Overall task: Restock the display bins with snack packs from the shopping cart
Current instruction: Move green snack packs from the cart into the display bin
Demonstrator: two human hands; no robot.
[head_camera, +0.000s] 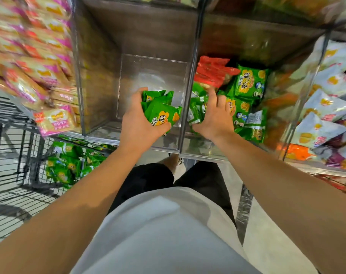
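My left hand grips several glossy green snack packs above the empty clear acrylic bin's front edge, my right hand clutching more next door; loose packs may slip.

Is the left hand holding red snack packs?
No, the left hand grips green snack packs over the clear middle bin.
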